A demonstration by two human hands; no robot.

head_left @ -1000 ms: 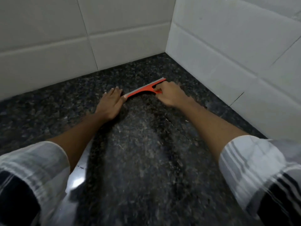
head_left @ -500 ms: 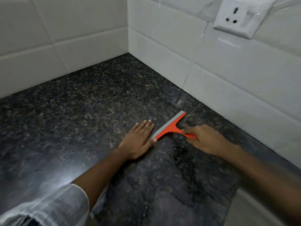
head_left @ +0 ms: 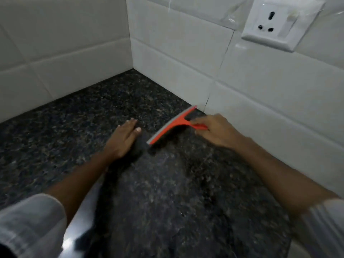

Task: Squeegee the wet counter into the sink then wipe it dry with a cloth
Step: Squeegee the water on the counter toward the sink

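An orange squeegee (head_left: 172, 125) with a grey rubber blade rests its blade on the dark speckled granite counter (head_left: 74, 127), its far tip close to the right wall. My right hand (head_left: 216, 130) grips its orange handle. My left hand (head_left: 123, 138) lies flat on the counter, palm down with fingers together, a short gap left of the blade's near end. No sink and no cloth are in view.
White tiled walls (head_left: 65, 53) meet in a corner behind the counter. A white wall socket with a switch (head_left: 277, 23) sits on the right wall above the squeegee. A bright light reflection (head_left: 68, 243) shows on the counter at the bottom left.
The squeegee and my right hand have shifted toward the right wall. My left hand, which touched the blade's end before, is now apart from it. The view swung right.
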